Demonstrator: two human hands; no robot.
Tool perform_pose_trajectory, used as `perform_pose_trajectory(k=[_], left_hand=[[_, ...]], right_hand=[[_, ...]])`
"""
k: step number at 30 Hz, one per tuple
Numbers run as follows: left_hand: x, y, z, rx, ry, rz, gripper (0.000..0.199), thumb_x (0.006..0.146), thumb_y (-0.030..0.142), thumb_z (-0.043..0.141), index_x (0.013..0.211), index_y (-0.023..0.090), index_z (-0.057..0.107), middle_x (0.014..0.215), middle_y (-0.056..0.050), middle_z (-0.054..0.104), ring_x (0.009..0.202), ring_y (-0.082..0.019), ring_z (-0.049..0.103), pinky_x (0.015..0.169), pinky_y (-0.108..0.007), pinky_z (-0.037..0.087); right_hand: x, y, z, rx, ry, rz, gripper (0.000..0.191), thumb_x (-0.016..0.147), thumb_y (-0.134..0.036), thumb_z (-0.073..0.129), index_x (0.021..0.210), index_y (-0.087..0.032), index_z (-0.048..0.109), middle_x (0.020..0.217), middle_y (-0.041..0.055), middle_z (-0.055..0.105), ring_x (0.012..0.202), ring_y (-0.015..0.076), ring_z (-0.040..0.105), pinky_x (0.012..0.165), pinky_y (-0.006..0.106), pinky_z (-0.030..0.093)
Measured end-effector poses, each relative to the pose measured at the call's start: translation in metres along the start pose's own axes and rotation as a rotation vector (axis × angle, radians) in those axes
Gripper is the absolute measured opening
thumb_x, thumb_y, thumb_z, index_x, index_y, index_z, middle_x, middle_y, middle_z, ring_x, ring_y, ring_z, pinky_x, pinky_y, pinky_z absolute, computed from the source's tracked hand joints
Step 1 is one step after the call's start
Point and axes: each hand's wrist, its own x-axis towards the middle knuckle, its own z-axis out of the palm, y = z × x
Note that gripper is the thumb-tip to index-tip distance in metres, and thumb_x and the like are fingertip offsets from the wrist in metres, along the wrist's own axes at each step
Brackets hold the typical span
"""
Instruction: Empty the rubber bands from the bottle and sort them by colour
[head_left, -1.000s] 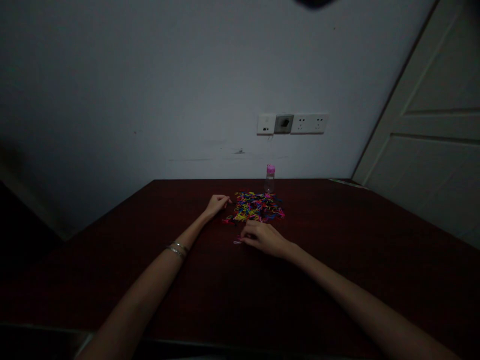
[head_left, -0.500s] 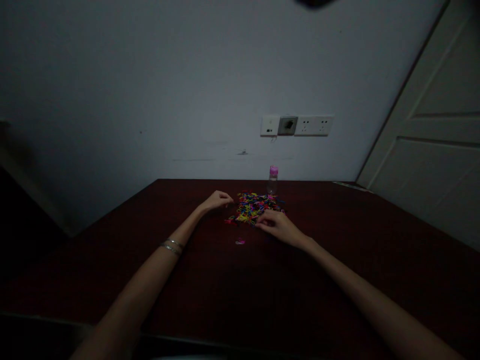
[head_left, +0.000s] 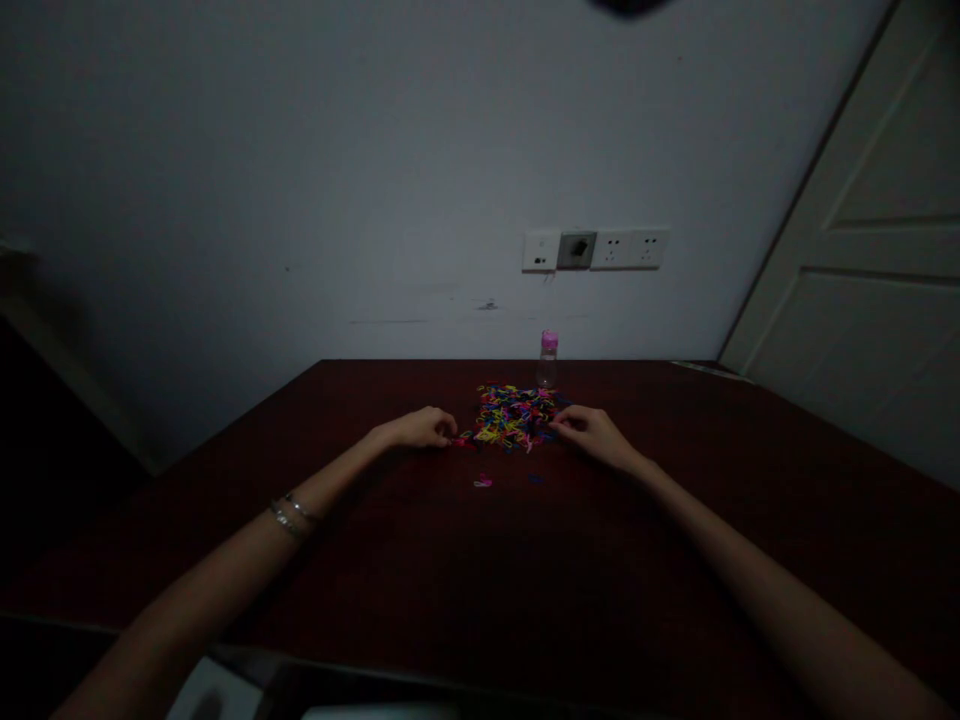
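Note:
A heap of small, bright, loop-shaped clips [head_left: 506, 415] in yellow, red, blue, pink and black lies on the dark red table. At its lower left edge, my left hand [head_left: 427, 428] rests with curled fingers beside a few red clips [head_left: 460, 440]. The fingertips are close together, and whatever they pinch is too small to make out. My right hand [head_left: 589, 432] is at the heap's right edge, thumb and forefinger pinched together; what lies between them cannot be made out. Nearer to me lie a pink and white pair of clips [head_left: 483, 482] and a blue clip [head_left: 536, 479].
Behind the heap stands a clear bottle [head_left: 547, 368] with a pink cap. The dark red table [head_left: 465, 580] reaches back to a wall with sockets [head_left: 626, 250]. A panelled door [head_left: 877, 270] is on the right. White objects show below the table's front edge.
My left hand has moved toward me, to the red clips at the heap's lower left. My right hand has shifted right and slightly away, uncovering the heap's front and the blue clip.

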Motion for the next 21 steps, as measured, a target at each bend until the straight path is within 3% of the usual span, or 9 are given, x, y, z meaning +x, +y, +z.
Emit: perform_pose_trajectory(k=[17,21], left_hand=[[-0.005,0.002,0.007,0.027,0.072,0.011,0.016,0.062,0.015,0.053,0.071,0.015,0.066,0.061,0.000,0.057,0.054,-0.009,0.047,0.050,-0.018,0.030],[-0.009,0.016,0.003,0.061,0.039,0.033,0.015,0.065,0.016,0.052,0.072,0.014,0.065,0.061,0.000,0.057,0.054,-0.009,0.047,0.050,-0.018,0.031]], right_hand=[[-0.001,0.008,-0.001,-0.002,-0.044,0.009,0.027,0.078,-0.037,0.050,0.078,-0.015,0.065,0.074,0.0041,0.063,0.067,0.0157,0.054,0.063,0.027,0.041],[-0.002,0.005,-0.001,0.006,-0.053,0.020,0.026,0.078,-0.036,0.050,0.079,-0.015,0.065,0.074,0.0040,0.062,0.068,0.0157,0.054,0.064,0.027,0.041]])
